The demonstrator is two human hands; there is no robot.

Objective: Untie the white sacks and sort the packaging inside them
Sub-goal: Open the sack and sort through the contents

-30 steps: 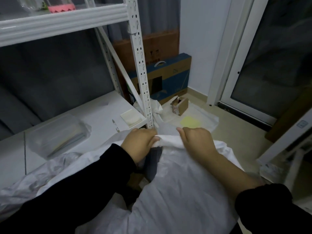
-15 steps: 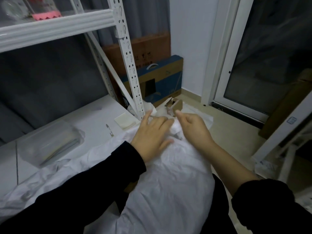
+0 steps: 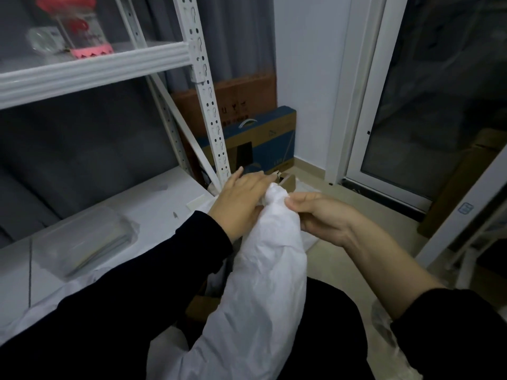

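Note:
A white sack (image 3: 263, 283) stands bunched up in front of me, its top gathered into a narrow neck. My left hand (image 3: 238, 198) lies against the left side of that neck with its fingers stretched forward along the cloth. My right hand (image 3: 321, 215) pinches the gathered neck from the right, fingers curled round it. Whatever is inside the sack is hidden. More white sacking (image 3: 46, 308) spreads over the low shelf at the left, under my left sleeve.
A white metal rack upright (image 3: 204, 86) rises just behind my hands. A clear plastic package (image 3: 87, 242) lies on the white lower shelf (image 3: 153, 198). A small open carton (image 3: 288, 182) and flat boxes (image 3: 260, 141) sit behind. A glass door (image 3: 428, 105) is at the right.
The sack's spread mouth has been drawn together into a tight neck. My right hand moved from the top edge to pinch the neck; my left hand slid alongside it.

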